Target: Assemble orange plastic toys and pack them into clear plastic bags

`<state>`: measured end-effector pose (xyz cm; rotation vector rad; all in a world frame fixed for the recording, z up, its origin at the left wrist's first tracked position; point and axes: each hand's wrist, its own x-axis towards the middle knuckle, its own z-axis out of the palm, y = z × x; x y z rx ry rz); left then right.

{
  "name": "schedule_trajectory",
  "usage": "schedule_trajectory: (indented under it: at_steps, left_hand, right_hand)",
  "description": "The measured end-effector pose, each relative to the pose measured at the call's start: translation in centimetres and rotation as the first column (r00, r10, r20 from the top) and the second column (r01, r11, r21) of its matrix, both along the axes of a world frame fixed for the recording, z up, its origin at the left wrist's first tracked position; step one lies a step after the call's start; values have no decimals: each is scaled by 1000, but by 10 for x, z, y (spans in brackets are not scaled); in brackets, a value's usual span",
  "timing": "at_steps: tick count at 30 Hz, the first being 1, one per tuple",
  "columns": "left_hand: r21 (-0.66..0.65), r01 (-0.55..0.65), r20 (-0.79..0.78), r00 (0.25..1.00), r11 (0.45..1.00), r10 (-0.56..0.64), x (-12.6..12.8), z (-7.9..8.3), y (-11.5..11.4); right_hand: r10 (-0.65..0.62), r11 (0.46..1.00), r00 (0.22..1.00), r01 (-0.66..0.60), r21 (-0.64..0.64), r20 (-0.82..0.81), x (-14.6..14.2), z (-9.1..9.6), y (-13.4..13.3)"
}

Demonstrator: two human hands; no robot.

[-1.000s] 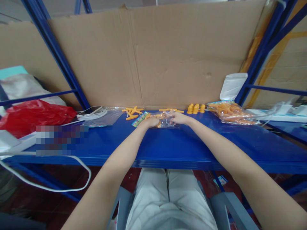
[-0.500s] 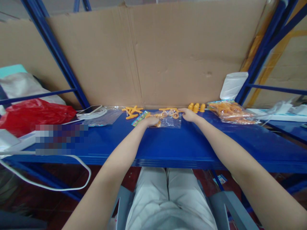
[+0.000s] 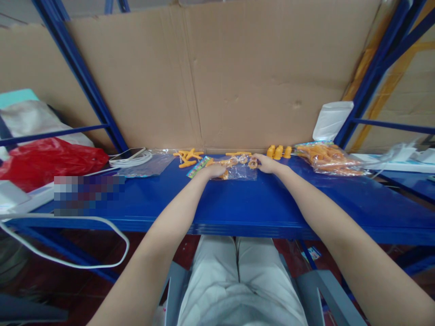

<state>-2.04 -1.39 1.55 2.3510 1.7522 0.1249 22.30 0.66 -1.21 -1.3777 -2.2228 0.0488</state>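
A clear plastic bag [image 3: 239, 173] with a colourful header card [image 3: 199, 166] lies flat on the blue table, orange plastic parts in and on it. My left hand [image 3: 216, 170] is closed on the bag's card end, with its fingertips partly hidden. At the bag's other end, my right hand [image 3: 267, 163] pinches an orange ring-shaped piece [image 3: 252, 164]. An orange bar-like piece [image 3: 238, 154] rests behind the bag. Several orange branching pieces [image 3: 187, 157] are piled left of the card, and several orange cup-shaped pieces [image 3: 278, 152] stand right of my right hand.
A full bag of orange parts [image 3: 322, 158] lies at the right. To the left are a flat clear bag [image 3: 149, 165], a coiled white cable [image 3: 134, 160] and a red plastic bag [image 3: 50, 160]. Cardboard [image 3: 238, 77] walls the back, between blue posts [image 3: 84, 86].
My right hand has closed in on the orange ring-shaped piece, which sits slightly further right. My left hand stays on the bag.
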Motion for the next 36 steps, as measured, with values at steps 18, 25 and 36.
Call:
schedule_trajectory:
  at_steps: [18,25,36]
  left_hand:
    - [-7,55,-58,997,998,-55,-4,4,1]
    - [12,20,28,999,1000,-20,-3,1,0]
    - [120,44,9,999,992,-45,-4,-2,2]
  right_hand:
    - [-323,934,872,356,-23,369,6,50,-43]
    - [-191,968,953,222,-114,233,7,75,-57]
    - [-160,907,921,279,-316,355,-25,82,-76]
